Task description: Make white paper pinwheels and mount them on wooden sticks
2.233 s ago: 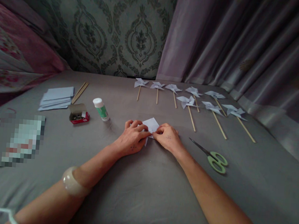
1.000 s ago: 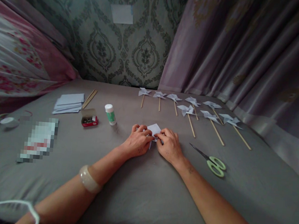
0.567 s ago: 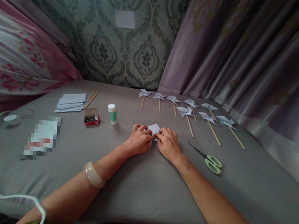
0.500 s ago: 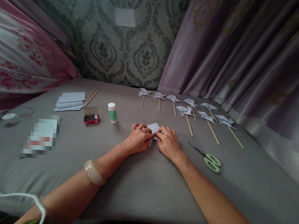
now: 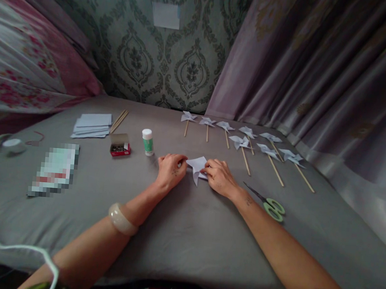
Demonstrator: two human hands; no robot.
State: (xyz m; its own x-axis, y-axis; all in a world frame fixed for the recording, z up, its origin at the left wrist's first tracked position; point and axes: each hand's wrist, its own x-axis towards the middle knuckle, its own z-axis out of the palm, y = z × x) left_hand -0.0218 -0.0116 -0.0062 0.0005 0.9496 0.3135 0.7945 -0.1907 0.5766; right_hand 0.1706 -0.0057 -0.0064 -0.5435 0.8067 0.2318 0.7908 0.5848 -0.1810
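Note:
A white paper pinwheel (image 5: 198, 165), partly folded, lies between my hands on the grey cloth. My left hand (image 5: 171, 171) is closed at its left side, fingertips pinched at the paper's left corner. On the other side my right hand (image 5: 221, 179) pinches the paper near its middle, and its fingers hide part of the folds. One pointed flap of the paper hangs down toward me. To the right of my right hand lie scissors (image 5: 270, 206) with green handles. A glue stick (image 5: 148, 143) with a white cap stands beyond my left hand.
Several finished pinwheels on sticks (image 5: 243, 159) lie at the back right. At the back left are a stack of white paper (image 5: 92, 125), wooden sticks (image 5: 118, 121) and a red box of small metal pieces (image 5: 120, 149). A white cable (image 5: 7, 246) runs along the left.
My left hand has moved left, away from the paper's middle to its left corner. More of the paper shows now, with a flap pointing down. My right hand stays on it.

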